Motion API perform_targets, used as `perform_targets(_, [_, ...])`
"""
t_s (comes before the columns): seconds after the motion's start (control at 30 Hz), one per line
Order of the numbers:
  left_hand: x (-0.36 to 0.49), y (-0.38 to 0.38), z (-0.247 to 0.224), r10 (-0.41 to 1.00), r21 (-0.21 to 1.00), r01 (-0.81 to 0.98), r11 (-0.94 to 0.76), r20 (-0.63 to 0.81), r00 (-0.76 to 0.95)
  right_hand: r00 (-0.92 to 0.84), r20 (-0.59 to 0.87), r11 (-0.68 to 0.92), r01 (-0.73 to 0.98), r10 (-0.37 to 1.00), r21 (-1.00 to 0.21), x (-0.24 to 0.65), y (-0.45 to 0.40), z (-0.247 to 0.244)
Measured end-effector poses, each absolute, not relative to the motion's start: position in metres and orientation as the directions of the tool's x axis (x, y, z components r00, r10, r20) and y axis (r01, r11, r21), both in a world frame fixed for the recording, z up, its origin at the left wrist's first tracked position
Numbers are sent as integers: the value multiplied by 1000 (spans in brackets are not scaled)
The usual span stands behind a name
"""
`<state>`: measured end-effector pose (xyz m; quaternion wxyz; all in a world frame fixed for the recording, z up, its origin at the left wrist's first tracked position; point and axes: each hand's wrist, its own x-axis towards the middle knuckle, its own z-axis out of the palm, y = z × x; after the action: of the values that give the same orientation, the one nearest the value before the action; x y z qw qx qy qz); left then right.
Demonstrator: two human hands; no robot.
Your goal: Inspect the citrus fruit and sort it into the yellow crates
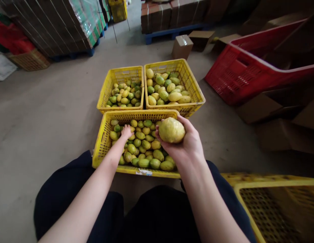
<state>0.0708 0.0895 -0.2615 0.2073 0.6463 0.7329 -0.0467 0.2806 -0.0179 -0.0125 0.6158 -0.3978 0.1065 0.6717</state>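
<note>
A large yellow-green fruit (171, 130) rests in my right hand (188, 141), whose fingers curl round it above the right part of the near yellow crate (99, 143). That crate holds several green and yellow fruits (146, 144). My left hand (126, 131) reaches into its left part, fingers pointing down onto a yellowish fruit; whether it grips that fruit is too small to tell. Behind stand two more yellow crates side by side: the back left crate (102, 89) holds smaller fruits, and the back right crate (194, 86) holds larger ones.
At the right stands a red crate (227, 74), with cardboard boxes (260, 108) beside it. A yellow crate (248, 206) is at the lower right. A small carton (182, 47) and stacked boxes on a blue pallet (159, 35) stand farther back. Wrapped stacks (55, 27) are at the upper left.
</note>
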Motion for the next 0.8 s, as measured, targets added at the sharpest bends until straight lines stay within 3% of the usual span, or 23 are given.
perform_targets(0.17, [83,96,-275,929,138,978,156,-357,-98,130,-647,-165,-912,751,-375,284,-14,-12])
perform_targets(0.3, [72,99,-260,920,177,975,138,-388,-60,120,-644,-172,-912,756,-372,283,-13,-7])
perform_targets(0.63, [13,41,-183,810,500,779,379,-587,-17,53,-655,-255,-895,754,-365,272,-18,-3])
perform_targets(0.8, [15,34,-110,834,729,538,424,-546,82,12,-603,-277,-880,798,-384,268,-18,-8])
